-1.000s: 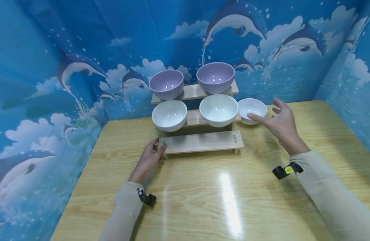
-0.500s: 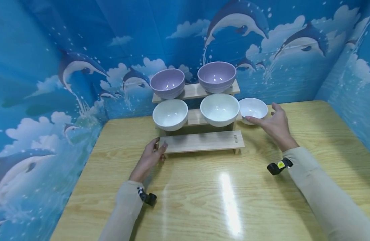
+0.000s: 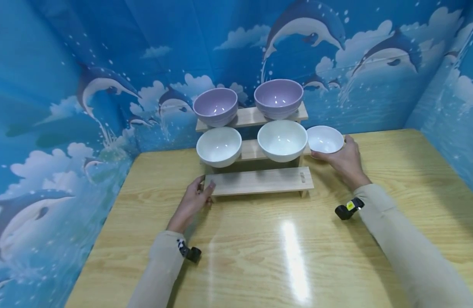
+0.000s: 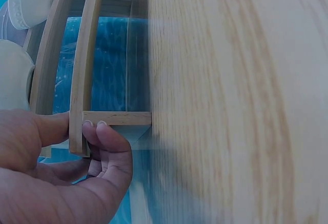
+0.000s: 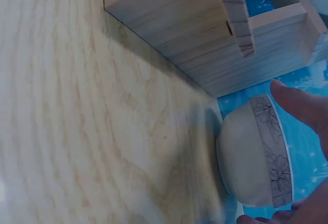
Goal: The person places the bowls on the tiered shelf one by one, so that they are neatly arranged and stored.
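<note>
A three-step wooden display stand (image 3: 259,182) stands on the table. My left hand (image 3: 190,201) grips the left end of its lowest shelf, thumb on top and curled fingers below; the left wrist view shows this shelf board (image 4: 82,70) between them. Right of the stand, a small white bowl (image 3: 326,139) sits upright on the table; a flower-patterned band (image 5: 274,152) runs below its rim. My right hand (image 3: 346,162) spreads around the bowl's near right side. In the right wrist view a gap shows between the straight thumb (image 5: 300,103) and the rim.
Two purple bowls (image 3: 215,107) stand on the top shelf. Two larger white bowls (image 3: 219,147) stand on the middle shelf, one close to the small bowl. Behind the wood-grain table (image 3: 252,248) hangs a blue dolphin-print cloth (image 3: 221,42).
My right hand has moved left and inward, from beside the small white bowl to around it. My left hand keeps its grip on the stand.
</note>
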Tool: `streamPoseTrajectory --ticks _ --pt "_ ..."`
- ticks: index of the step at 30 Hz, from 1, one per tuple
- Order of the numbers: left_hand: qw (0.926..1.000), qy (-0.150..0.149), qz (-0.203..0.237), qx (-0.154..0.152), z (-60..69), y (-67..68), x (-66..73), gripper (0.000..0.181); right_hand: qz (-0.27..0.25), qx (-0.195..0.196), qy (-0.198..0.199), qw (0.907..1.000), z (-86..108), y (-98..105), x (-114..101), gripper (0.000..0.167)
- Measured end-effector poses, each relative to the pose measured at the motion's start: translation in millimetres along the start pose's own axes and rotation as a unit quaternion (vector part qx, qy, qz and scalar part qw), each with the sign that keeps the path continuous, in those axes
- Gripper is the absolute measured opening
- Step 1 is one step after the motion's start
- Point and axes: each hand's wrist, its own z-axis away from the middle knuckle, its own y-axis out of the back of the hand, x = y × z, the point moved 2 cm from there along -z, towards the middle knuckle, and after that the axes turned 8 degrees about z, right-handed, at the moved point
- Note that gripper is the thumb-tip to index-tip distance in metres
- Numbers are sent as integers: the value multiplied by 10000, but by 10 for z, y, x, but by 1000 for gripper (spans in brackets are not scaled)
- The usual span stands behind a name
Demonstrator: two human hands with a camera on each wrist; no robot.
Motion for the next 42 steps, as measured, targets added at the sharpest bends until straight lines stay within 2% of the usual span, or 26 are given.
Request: streamPoseTrajectory --ticks 6,13,21,30,36,42 --pt "10000 -10 -19 2 14 -8 -6 71 -93 141 -77 9998 -44 -79 21 113" --pt "9999 -113 34 -96 -6 2 -12 71 -107 204 -143 9996 -101 -116 56 124" --pt "10000 -31 -10 -33 -6 -7 -9 71 -239 313 14 9992 -106 -134 55 114" --pt "9999 -71 -109 -36 -16 11 34 71 -270 406 -169 9987 -99 -129 31 113" --pt "9999 -71 -132 -23 -10 12 46 71 -270 425 -74 9987 -44 -56 6 118" --pt "10000 -62 -26 -53 10 -1 23 70 -135 355 13 9993 106 59 -22 124"
